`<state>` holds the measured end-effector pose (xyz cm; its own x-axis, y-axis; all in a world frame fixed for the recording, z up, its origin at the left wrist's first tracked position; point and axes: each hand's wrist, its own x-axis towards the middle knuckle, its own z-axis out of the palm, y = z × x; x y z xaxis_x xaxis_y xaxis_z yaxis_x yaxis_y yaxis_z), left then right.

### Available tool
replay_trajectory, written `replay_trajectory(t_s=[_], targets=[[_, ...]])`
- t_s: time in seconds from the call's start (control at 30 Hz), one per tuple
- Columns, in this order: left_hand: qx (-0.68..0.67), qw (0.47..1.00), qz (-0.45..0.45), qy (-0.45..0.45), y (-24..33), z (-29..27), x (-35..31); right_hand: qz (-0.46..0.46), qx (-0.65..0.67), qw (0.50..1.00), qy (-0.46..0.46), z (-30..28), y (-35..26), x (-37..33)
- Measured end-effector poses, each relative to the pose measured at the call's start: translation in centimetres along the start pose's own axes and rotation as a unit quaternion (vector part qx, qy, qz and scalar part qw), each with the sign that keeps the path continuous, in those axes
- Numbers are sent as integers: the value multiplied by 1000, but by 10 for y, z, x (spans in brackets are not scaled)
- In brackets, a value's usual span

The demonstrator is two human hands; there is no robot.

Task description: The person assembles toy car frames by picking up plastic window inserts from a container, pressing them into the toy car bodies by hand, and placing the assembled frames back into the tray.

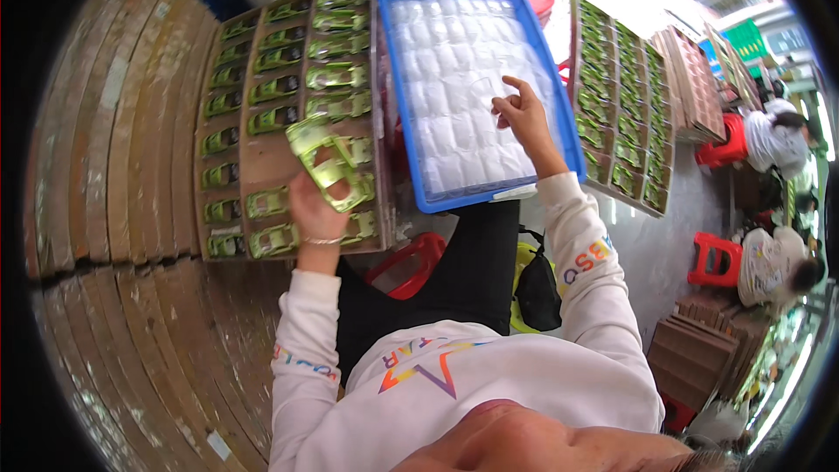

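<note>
In my left hand is a lime-green toy car body shell with window openings, tilted above a brown compartment tray. Rows of similar green car shells stand in that tray; several toward its left and middle have dark pieces in them. My right hand hovers over a blue-rimmed tray with its index finger stretched out and the other fingers partly bent. Whitish translucent moulded pieces lie in rows in the blue tray. Whether a small clear piece is at the right fingertips is hard to make out.
Another tray of green shells stands to the right. Stacked brown boards line the left side. A red stool is below the trays, beside my legs. People in white tops sit at the far right near red stools.
</note>
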<state>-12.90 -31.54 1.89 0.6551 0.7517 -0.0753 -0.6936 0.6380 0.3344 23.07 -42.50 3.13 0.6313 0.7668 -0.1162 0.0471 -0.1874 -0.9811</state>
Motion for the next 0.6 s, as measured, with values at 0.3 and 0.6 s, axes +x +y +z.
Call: replay_trajectory(t_s=[0.3, 0.6], targets=[[-43, 996, -62, 42, -28, 26, 12, 97, 222, 950, -197, 94, -38, -90], [22, 987, 0, 161, -46, 45, 7, -96, 95, 967, -216, 123, -44, -120]])
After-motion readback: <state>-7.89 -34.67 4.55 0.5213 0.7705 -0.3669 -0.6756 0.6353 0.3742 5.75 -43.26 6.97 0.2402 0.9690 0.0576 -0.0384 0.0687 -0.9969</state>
